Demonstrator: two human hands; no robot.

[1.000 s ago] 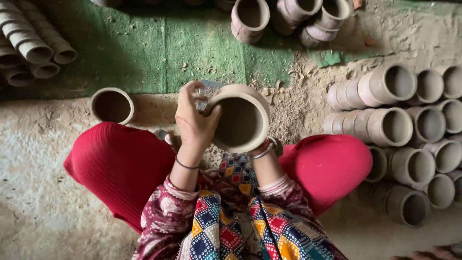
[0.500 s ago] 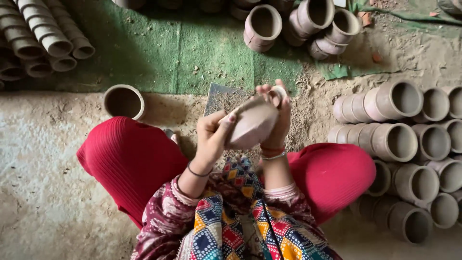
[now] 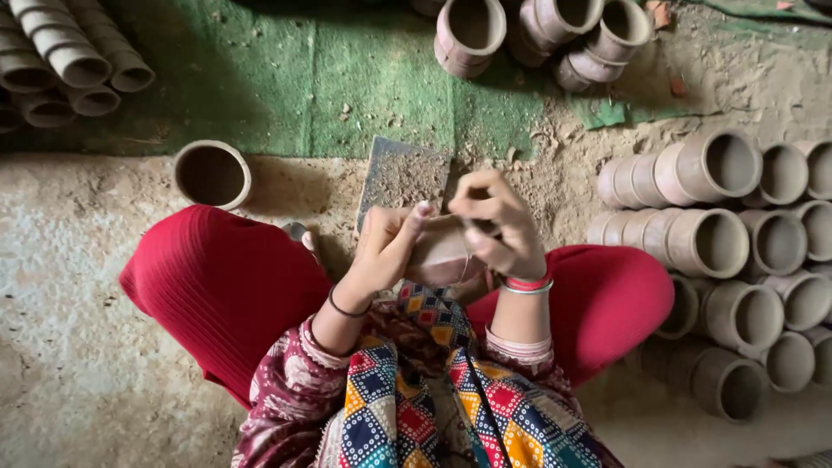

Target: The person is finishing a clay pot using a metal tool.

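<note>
Both my hands are clamped on one clay pot (image 3: 442,251), held over my lap between my red-clad knees. My left hand (image 3: 386,251) grips its near side, fingers wrapped round the wall; my right hand (image 3: 498,225) closes over the top and far side, hiding most of the pot. Can't tell which way its mouth faces. Just beyond the hands a flat grey slab (image 3: 400,173) dusted with grit lies on the ground, half on the green mat (image 3: 347,78). A single upright pot (image 3: 212,173) stands left of it. Rows of pots lying on their sides (image 3: 737,225) are stacked to my right, more at the top left (image 3: 61,52) and top centre (image 3: 537,30).
</note>
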